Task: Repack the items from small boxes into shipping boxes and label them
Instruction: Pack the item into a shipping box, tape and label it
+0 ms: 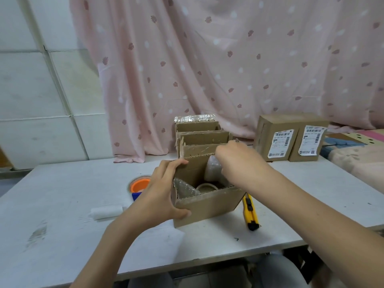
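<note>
An open cardboard shipping box [207, 206] stands on the white table [62, 215], in the middle. My left hand [164, 190] grips its left wall, thumb on the near corner and fingers over the far top edge. My right hand [234, 161] is above the box's far right corner and holds a bubble-wrapped item [214, 169] that sits partly inside. More bubble wrap [185, 189] and a round item [206, 187] lie in the box.
Several small open boxes [199, 138] stand behind the shipping box. Two sealed, labelled boxes [291, 138] sit at the back right. A yellow utility knife [250, 213] lies right of the box; an orange tape roll [140, 185] and a white roll [107, 212] lie left.
</note>
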Demonstrator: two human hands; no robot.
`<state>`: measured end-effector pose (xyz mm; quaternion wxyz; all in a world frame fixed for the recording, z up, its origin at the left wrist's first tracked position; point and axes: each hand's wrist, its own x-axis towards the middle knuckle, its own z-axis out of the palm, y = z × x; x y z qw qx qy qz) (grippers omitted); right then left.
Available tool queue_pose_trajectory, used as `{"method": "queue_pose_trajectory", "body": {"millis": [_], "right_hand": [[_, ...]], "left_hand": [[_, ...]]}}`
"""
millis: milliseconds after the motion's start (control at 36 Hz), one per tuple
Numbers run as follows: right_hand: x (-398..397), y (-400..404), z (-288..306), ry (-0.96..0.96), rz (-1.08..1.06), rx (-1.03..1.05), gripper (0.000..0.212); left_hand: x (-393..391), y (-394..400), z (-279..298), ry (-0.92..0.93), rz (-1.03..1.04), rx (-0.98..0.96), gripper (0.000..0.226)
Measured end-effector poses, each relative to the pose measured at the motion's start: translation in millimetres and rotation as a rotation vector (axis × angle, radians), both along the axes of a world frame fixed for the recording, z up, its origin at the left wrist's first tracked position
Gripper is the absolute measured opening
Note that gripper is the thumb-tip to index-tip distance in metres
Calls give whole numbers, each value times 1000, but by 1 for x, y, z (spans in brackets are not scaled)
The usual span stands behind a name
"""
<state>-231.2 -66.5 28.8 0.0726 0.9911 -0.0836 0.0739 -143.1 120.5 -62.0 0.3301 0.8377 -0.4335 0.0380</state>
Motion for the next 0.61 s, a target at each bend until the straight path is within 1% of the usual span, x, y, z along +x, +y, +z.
{"method": "queue_pose_trajectory", "body": {"millis": [83,167,278,306,361,444,472,556,611], "right_hand": [[0,7,2,49,-36,12,21],[8,11,-3,121,-62,34,21],[28,9,-15,257,-117,101,12],[32,9,-16,308,-127,116,12],[38,10,-13,415,-132,111,23],[42,9,-9,499,-124,81,49],[43,6,-11,497,-127,108,53],[46,0,-15,444,-148,188,50],[43,-3,-11,395,-155,187,55]], "left_hand": [[0,-1,1,-8,4,7,111],[-1,-2,1,-9,3,7,111],[-2,-1,1,-7,-5,6,110],[-2,-1,1,-4,-7,3,110],[-1,0,1,10,-6,-4,109],[0,0,1,25,-5,-7,107],[1,0,1,33,-6,-10,107],[3,1,0,74,-9,-30,104],[4,3,-1,107,-13,-53,100]]}}
